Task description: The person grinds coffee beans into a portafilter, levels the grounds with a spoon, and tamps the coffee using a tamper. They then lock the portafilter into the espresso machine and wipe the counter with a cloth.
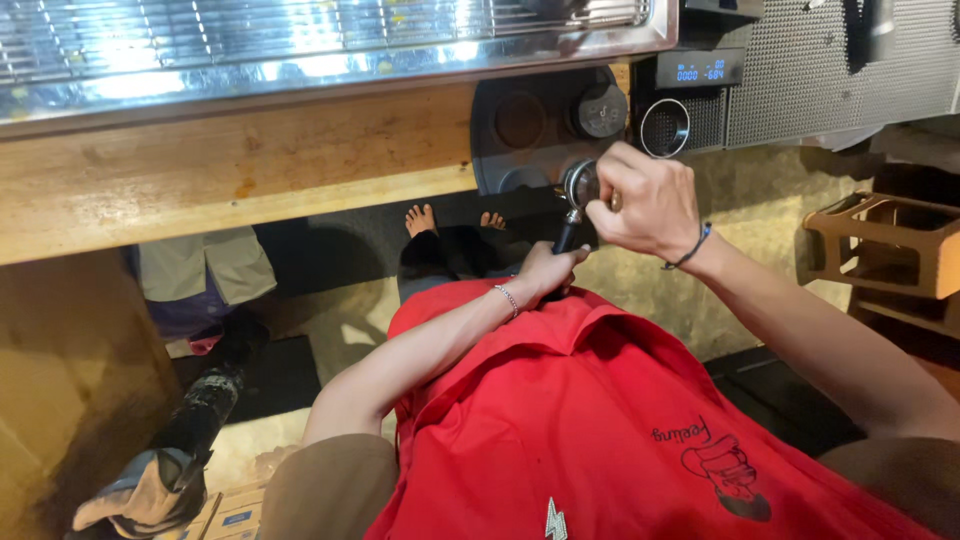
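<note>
At the far left a black bottle-like thing with a cloth at its end (160,470) lies low by the floor, out of the way under the wooden worktop (230,165). Moving right, the left hand (548,270) is closed around the black handle of a portafilter (578,200), held low and close to the body so that the metal basket end stands up steady in front of the chest. The right hand (645,200) sits over that basket, its fingers (615,185) curled onto the rim, pressing or wiping at it; what is inside is hidden. Just beyond stands a dark tamping mat (530,130) with a tamper (601,110), then a scale with a metal cup (665,127), all near.
</note>
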